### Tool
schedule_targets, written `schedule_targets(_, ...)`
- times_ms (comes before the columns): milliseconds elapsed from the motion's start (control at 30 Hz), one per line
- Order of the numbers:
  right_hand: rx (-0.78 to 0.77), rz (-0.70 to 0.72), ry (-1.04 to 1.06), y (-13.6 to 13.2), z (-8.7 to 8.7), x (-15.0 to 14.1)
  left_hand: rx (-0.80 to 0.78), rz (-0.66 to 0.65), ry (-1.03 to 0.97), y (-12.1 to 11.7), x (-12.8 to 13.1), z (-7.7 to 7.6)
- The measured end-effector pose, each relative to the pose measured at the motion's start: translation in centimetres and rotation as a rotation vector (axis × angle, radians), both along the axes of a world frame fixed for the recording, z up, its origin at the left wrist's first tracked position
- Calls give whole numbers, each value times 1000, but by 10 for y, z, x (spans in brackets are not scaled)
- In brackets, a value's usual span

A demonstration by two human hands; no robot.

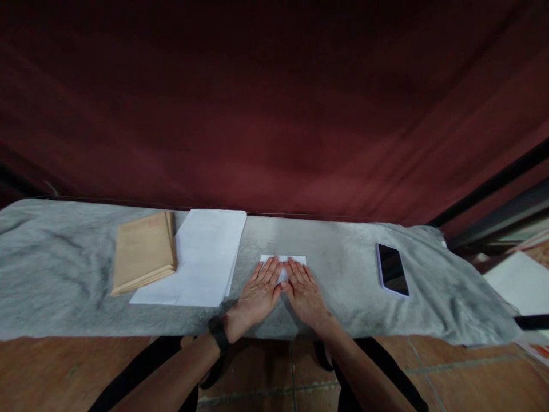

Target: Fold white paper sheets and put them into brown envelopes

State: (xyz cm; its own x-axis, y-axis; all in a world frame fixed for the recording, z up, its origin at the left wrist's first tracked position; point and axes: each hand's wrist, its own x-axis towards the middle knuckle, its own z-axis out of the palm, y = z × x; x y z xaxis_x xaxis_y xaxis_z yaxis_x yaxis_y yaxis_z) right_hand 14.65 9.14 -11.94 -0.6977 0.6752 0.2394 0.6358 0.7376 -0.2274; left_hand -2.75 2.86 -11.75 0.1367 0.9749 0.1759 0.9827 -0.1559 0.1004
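A small white piece of paper (283, 276) lies on the grey cloth in front of me, mostly covered by my hands. My left hand (258, 290) rests flat on its left part, fingers stretched out and pointing away from me. On the right part lies my right hand (303, 290), equally flat, palm down. The two thumbs almost meet near the paper's middle. Only the far edge and a gap between the hands show of the paper, so I cannot tell whether it is folded.
A grey cloth (343, 309) covers the narrow bench. To the left, a stack of brown envelopes (143, 249) overlaps a stack of white paper sheets (210, 252). A phone (393, 270) lies at the right. Behind the bench hangs a dark red curtain (274, 126).
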Motion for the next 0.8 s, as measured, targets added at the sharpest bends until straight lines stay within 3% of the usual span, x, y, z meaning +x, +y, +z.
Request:
schedule_targets(267, 17, -126, -58, 21, -5, 10, -13, 50, -13, -1, -6, 11)
schedule_targets(500, 43, -202, -70, 27, -9, 13, -12, 129, -28, 0, -5, 9)
schedule_targets(567, 43, -206, -67, 26, -10, 13, -30, 72, -33, -1, -5, 12)
schedule_targets(700, 54, -192, -49, 28, -14, 15, -91, -200, -72, -4, -5, 22)
schedule_targets(800, 72, -157, -48, 30, -16, 19, -103, -313, -103, -7, -5, 26)
